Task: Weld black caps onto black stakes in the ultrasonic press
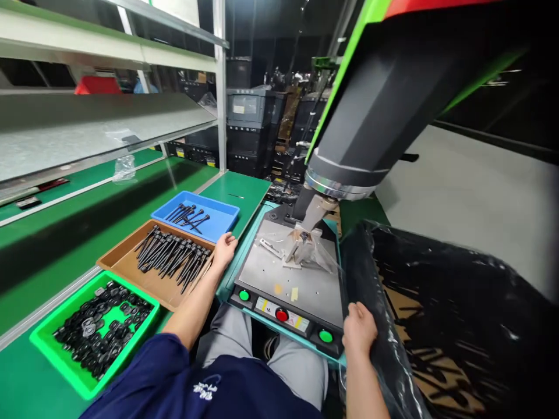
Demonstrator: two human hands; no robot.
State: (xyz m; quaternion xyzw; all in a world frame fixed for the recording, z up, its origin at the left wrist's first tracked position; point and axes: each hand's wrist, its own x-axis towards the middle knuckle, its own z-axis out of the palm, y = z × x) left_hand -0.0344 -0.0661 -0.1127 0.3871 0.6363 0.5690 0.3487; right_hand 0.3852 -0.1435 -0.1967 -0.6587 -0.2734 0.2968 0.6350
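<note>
My left hand (225,247) is at the right edge of the brown tray (126,256), its fingers curled together; whatever they hold, if anything, is hidden. Black long-stemmed parts (174,256) lie in that tray. My right hand (360,327) is beside the front right corner of the press machine (279,273), fingers curled in, contents not visible. On the machine's metal plate stands a fixture (301,247) wrapped in clear film, under the grey press head (321,209). A red button (282,315) sits between two green buttons (244,295) on the front panel.
A blue tray (222,219) with several black stemmed parts is at the back left. The green tray (43,334) nearer me holds small black parts. On the right, a box lined with black plastic (441,244) contains dark parts. Shelving (222,116) rises at the left.
</note>
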